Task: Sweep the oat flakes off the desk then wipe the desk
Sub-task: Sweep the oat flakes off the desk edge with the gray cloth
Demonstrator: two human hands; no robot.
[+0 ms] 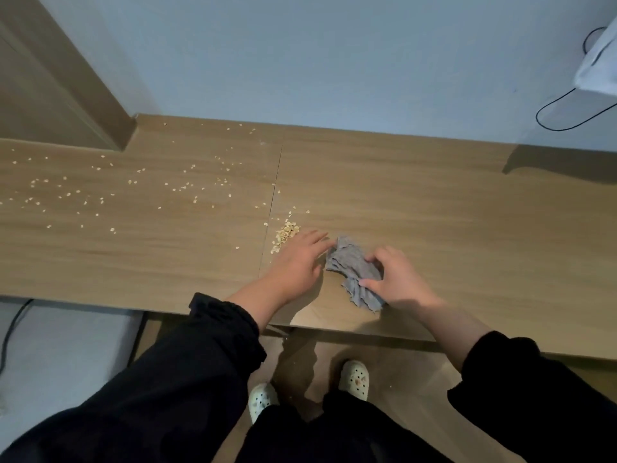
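Observation:
Loose oat flakes (187, 187) lie scattered over the left half of the wooden desk (417, 208). A small heap of flakes (285, 233) sits by the seam in the desk's middle. My left hand (295, 262) lies flat on the desk just right of that heap, fingers straight, their tips touching the edge of a crumpled grey cloth (350, 265). My right hand (395, 279) grips the cloth from the right, fingers and thumb curled round its folds. The cloth rests on the desk near the front edge.
The desk runs along a pale wall. A wooden panel (76, 78) rises at the back left. A white object with a black cable (564, 111) is at the upper right. My feet in white clogs (354, 379) stand on the floor below the desk's front edge.

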